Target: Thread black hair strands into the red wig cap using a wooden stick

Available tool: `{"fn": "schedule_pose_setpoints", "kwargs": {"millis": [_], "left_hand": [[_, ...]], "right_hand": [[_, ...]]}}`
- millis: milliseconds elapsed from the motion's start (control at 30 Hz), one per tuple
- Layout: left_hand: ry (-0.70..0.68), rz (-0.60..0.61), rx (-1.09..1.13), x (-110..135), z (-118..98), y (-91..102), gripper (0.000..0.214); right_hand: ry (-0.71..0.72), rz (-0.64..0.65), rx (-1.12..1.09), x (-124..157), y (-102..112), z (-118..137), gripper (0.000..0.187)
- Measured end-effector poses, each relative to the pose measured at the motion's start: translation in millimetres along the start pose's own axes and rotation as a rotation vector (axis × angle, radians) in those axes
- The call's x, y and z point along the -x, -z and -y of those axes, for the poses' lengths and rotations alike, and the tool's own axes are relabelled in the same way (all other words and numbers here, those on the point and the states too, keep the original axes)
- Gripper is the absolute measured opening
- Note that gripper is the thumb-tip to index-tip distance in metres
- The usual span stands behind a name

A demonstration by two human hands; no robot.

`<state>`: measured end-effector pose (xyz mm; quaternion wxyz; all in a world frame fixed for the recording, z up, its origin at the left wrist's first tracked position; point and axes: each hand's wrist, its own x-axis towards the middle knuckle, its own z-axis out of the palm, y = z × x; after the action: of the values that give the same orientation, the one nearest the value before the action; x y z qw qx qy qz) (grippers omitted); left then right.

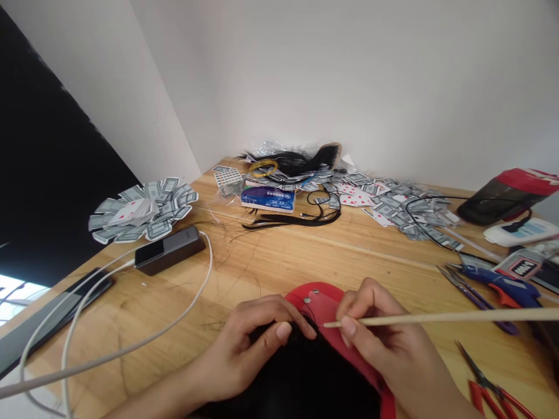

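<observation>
Hands meet over a red cap form [321, 302] at the near edge of a wooden table [305, 256], seen from the person's head cam. The left hand [253, 343] curls shut on a mass of black hair [305, 378] lying across the form, thumb & fingertips pressing it flat, apparently so the strands do not slide. The right hand [384, 337] is closed round a thin wooden stick [437, 318], pinched near its tip like a pen. The tip touches the form just beside the left fingertips, and the long shaft runs off to the right. That close grip probably gives finer control at the hairline.

Tools lie within reach on the right: purple scissors [471, 294], a blue glue gun [502, 282], and red pliers [493, 390] near the front edge. At left, a dark power bank [170, 249] sits w/ a white cable [131, 343] looping toward the person. Playing cards [393, 203] are strewn along the back, beside a blue box [268, 199].
</observation>
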<state>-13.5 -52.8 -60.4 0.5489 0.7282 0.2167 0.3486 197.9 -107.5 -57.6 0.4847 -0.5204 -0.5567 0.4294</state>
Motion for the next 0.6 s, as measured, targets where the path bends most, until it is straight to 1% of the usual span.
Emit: {"fn": "schedule_pose_setpoints", "kwargs": {"millis": [133, 200, 333, 500, 600], "left_hand": [[0.184, -0.049, 0.187, 0.8, 3.8, -1.2, 0.029], [0.243, -0.074, 0.267, 1.3, 7.2, -1.6, 0.03], [0.264, -0.12, 0.359, 3.1, 14.5, -1.8, 0.033], [0.269, -0.132, 0.429, 5.7, 18.3, -2.3, 0.033], [0.276, -0.148, 0.451, 5.3, 17.7, -2.8, 0.032]], "right_hand": [[-0.082, 0.01, -0.05, 1.1, 1.7, 0.7, 0.026], [-0.1, 0.032, -0.043, 1.7, 1.8, 0.7, 0.025], [-0.078, 0.04, -0.032, 2.6, -1.7, 1.0, 0.025], [-0.069, -0.02, -0.057, 4.3, -7.3, 2.4, 0.024], [-0.068, 0.008, -0.041, 3.5, -6.8, 3.3, 0.024]]}}
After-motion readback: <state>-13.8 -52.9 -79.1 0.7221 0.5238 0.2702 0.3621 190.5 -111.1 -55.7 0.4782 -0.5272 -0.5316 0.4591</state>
